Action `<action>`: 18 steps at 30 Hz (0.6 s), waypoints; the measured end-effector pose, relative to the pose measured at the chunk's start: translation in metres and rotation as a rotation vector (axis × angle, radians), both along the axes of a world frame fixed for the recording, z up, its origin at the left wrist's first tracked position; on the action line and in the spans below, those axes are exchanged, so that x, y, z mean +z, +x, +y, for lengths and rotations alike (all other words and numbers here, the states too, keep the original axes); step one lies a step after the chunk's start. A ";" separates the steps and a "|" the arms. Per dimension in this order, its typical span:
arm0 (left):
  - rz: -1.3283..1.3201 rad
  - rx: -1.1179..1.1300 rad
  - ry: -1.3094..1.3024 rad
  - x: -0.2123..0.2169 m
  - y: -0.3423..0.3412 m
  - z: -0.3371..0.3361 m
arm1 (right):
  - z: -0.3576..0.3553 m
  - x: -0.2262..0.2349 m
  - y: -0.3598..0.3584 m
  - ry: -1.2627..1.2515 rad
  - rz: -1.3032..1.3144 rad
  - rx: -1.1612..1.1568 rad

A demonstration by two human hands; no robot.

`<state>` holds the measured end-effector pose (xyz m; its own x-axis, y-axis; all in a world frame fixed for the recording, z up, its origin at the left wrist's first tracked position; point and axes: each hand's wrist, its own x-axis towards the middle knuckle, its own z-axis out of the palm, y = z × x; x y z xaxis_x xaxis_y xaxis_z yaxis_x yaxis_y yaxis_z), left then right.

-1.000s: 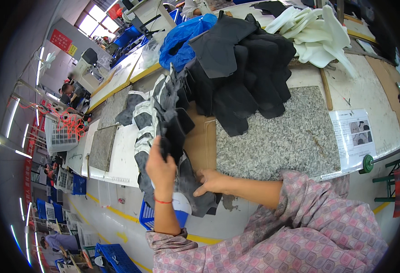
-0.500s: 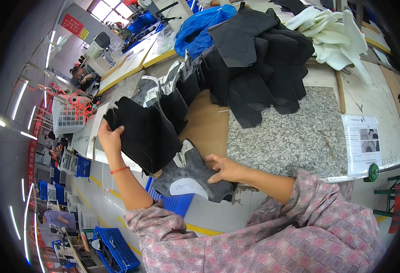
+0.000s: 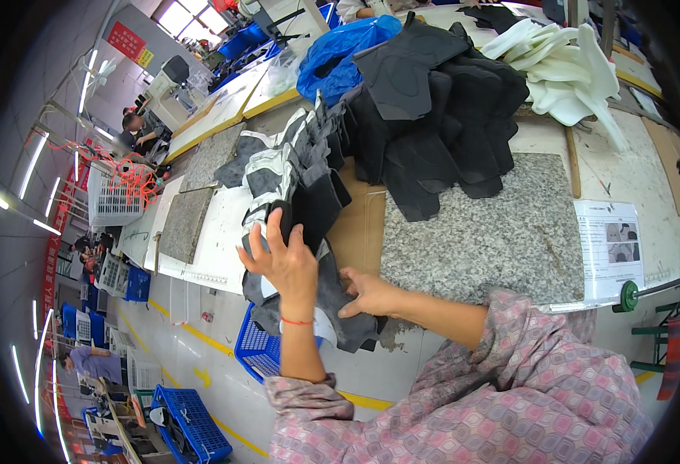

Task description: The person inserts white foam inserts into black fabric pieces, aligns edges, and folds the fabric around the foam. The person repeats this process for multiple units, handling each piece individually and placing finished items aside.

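Observation:
A row of grey-and-black shoe uppers [image 3: 269, 172] with silver-white trim stands fanned on the table edge at left. My left hand [image 3: 284, 263] is at the near end of this row. Its thumb and forefinger close on the black edge of an upper, while the other fingers are spread. A grey shoe upper [image 3: 340, 309] with a white rounded patch hangs over the edge, partly behind my left wrist. My right hand [image 3: 369, 294] pinches its right side, thumb on top and fingers partly hidden.
A heap of black pieces [image 3: 425, 147] lies behind a granite slab [image 3: 483, 232]. White pieces [image 3: 568, 73] and a blue plastic bag [image 3: 340, 54] lie farther back. A printed sheet [image 3: 609, 240] is at right. A blue basket [image 3: 255, 348] stands below the edge.
My left hand has moved right and nearer, from the black pieces' far left edge to beside the grey upper. The black sides have swung away, exposing silver-trimmed faces. My right hand stays nearly in place.

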<state>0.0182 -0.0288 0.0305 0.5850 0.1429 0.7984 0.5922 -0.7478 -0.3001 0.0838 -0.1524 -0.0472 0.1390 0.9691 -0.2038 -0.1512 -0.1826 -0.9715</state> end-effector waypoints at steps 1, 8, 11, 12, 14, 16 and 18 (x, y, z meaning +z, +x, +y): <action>-0.046 0.057 -0.086 -0.008 0.003 -0.013 | 0.001 0.003 -0.004 0.008 0.006 -0.006; 0.026 0.212 -0.187 -0.004 0.032 -0.011 | 0.000 0.001 -0.010 0.052 -0.096 -0.107; 0.004 0.185 -0.104 0.015 0.015 0.023 | 0.002 -0.004 -0.007 0.077 0.070 -0.070; -0.014 0.198 -0.105 0.019 0.007 0.033 | 0.003 -0.006 -0.007 0.107 0.067 -0.081; -0.046 0.225 -0.059 0.030 -0.007 0.051 | 0.004 -0.009 -0.008 0.085 0.076 -0.121; -0.070 0.312 -0.056 0.042 -0.016 0.070 | 0.004 -0.014 -0.010 -0.044 0.131 -0.171; -0.100 0.313 -0.007 0.056 -0.020 0.092 | 0.002 -0.018 -0.010 -0.004 0.152 -0.145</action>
<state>-0.0017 0.0637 0.0865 0.4302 0.3088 0.8483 0.8201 -0.5265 -0.2242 0.0735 -0.1500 -0.0654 0.2445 0.9402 -0.2370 -0.3207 -0.1523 -0.9349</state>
